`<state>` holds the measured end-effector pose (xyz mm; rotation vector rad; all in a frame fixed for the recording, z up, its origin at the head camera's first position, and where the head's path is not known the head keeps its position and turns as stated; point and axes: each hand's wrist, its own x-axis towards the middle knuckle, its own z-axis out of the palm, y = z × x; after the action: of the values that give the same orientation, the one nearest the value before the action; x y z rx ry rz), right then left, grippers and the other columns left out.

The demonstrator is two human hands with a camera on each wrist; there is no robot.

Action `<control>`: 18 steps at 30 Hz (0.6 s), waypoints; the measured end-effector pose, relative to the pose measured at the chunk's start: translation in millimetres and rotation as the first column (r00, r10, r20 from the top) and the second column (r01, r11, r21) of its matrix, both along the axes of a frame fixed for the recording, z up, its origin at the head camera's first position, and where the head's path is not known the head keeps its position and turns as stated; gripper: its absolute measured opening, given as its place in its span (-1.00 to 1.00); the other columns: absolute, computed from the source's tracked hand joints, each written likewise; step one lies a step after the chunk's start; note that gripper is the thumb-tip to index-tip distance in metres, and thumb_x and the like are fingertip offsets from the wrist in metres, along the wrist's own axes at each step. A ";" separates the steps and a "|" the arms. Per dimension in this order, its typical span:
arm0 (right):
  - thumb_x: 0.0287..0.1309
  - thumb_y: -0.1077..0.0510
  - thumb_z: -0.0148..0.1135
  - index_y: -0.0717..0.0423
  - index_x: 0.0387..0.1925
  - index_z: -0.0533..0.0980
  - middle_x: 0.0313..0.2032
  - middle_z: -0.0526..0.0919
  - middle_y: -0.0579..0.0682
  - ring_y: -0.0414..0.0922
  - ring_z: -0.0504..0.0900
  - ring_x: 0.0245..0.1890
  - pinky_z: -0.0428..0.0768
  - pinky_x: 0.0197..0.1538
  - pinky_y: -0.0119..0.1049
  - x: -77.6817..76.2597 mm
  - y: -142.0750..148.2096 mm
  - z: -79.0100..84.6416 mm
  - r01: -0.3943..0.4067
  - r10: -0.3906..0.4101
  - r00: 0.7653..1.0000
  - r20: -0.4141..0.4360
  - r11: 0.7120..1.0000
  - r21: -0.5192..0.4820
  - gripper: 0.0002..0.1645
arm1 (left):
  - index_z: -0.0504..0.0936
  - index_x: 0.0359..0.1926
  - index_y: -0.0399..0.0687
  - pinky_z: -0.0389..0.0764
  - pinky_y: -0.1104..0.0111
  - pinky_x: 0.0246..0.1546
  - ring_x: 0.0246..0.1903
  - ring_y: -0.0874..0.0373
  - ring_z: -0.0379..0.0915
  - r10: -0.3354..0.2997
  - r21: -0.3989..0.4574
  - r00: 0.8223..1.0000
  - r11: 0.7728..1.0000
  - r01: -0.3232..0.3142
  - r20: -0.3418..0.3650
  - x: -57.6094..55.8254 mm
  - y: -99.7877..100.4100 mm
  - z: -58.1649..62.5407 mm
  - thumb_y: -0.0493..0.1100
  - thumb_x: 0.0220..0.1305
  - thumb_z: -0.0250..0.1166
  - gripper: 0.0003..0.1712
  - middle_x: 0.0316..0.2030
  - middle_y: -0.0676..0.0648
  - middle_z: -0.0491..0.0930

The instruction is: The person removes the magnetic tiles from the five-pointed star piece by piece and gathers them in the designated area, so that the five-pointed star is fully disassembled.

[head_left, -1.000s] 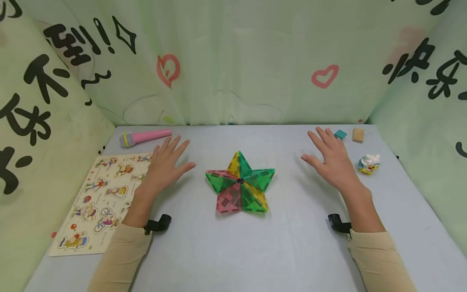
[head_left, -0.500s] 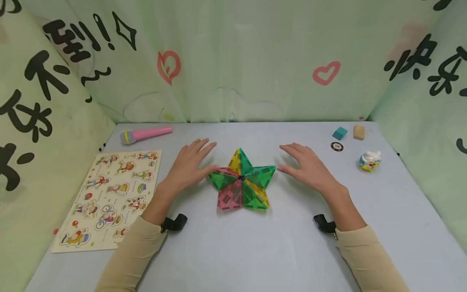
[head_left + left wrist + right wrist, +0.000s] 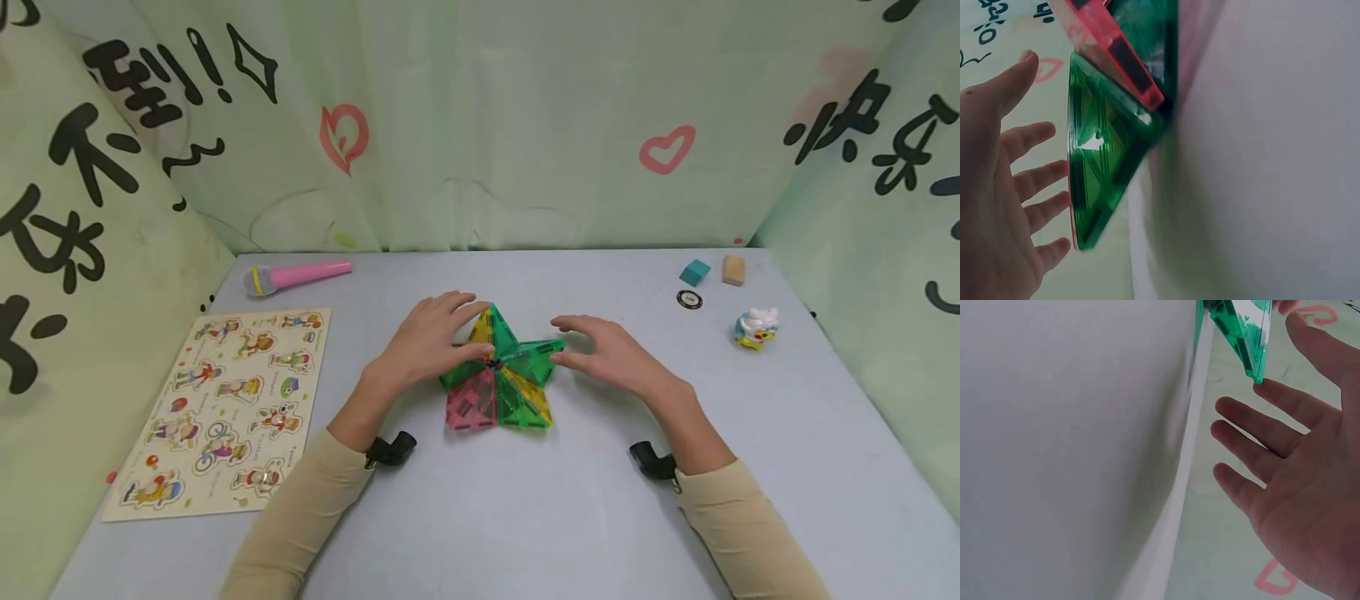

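Note:
A star of see-through magnetic tiles [image 3: 472, 402] in green, yellow and pink lies mid-table in the head view. My left hand [image 3: 427, 337] hovers over its left arm, fingers spread and thumb across the star near its centre, hiding the left tip. In the left wrist view a green tile [image 3: 1100, 150] stands just beyond the fingertips of that hand [image 3: 997, 187]. My right hand [image 3: 611, 354] is at the star's right tip, fingers loosely extended. A green point [image 3: 1249, 334] overlaps its index fingertip in the right wrist view.
On the left lies a board with cartoon figures [image 3: 225, 400], and behind it a pink toy microphone [image 3: 311, 272]. Back right are a teal block [image 3: 694, 272], a wooden block [image 3: 733, 270], a black round chip [image 3: 689, 299] and a small white-topped figure [image 3: 756, 327]. Printed curtains [image 3: 487, 125] surround the table.
Both hands have come inward from the sides, the left over the star's left arm and the right to its right tip. The star has stayed in place.

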<state>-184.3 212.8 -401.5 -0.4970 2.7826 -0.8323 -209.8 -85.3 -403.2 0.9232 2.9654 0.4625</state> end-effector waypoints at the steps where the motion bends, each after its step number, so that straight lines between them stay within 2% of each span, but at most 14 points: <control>1: 0.26 -0.13 0.29 0.06 0.37 0.37 0.28 0.52 0.15 0.15 0.39 0.37 0.31 0.38 0.19 0.0 -0.9 -0.4 0.002 -0.001 1.000 0.010 1.000 -0.014 -0.27 | 0.25 0.48 0.27 0.15 -0.04 0.46 0.49 0.01 0.11 -0.007 -0.008 1.000 1.000 0.007 0.005 -0.6 3.5 0.3 0.48 0.30 0.05 -0.16 0.47 -0.04 0.24; 5: 0.28 -0.10 0.27 0.04 0.31 0.43 0.19 0.59 0.13 0.13 0.53 0.23 0.46 0.26 0.15 -0.4 -5.4 -2.4 0.024 -0.019 0.998 0.053 0.996 -0.085 -0.37 | 0.31 0.44 0.28 0.11 -0.02 0.48 0.50 0.02 0.08 -0.043 -0.010 0.999 0.999 0.043 0.021 -3.4 17.3 2.5 0.49 0.30 0.04 -0.19 0.46 0.00 0.26; 9: 0.33 -0.04 0.23 0.02 0.20 0.51 0.11 0.64 0.08 0.06 0.62 0.11 0.56 0.16 0.06 -2.4 -9.8 -6.1 0.041 -0.028 0.996 0.086 0.986 -0.161 -0.52 | 0.43 0.36 0.25 0.12 0.01 0.48 0.49 0.01 0.10 -0.095 0.005 0.995 0.995 0.095 0.036 -7.1 29.2 2.0 0.42 0.32 0.10 -0.29 0.40 0.04 0.36; 14: 0.37 0.05 0.19 0.02 0.06 0.58 0.02 0.68 0.05 0.03 0.61 0.09 0.54 0.16 0.02 -4.2 -11.8 -7.2 0.076 -0.050 0.992 0.117 0.972 -0.224 -0.71 | 0.55 0.26 0.19 0.15 0.02 0.46 0.48 0.03 0.13 -0.157 0.034 0.984 0.987 0.154 0.086 -11.7 38.5 -0.8 0.33 0.34 0.17 -0.40 0.27 0.12 0.52; 18: 0.38 0.08 0.17 0.02 0.00 0.60 0.01 0.67 0.05 0.02 0.59 0.07 0.54 0.10 -0.06 -5.5 -11.4 -6.2 0.123 -0.079 0.982 0.173 0.957 -0.263 -0.76 | 0.61 0.20 0.19 0.15 0.04 0.47 0.48 0.05 0.15 -0.185 0.035 0.976 0.983 0.182 0.116 -15.5 42.5 -0.8 0.29 0.35 0.18 -0.47 0.19 0.15 0.60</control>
<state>-189.8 201.4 -407.6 -0.3138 2.5761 -1.2310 -225.2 -42.8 -404.0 1.1172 2.7415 0.5281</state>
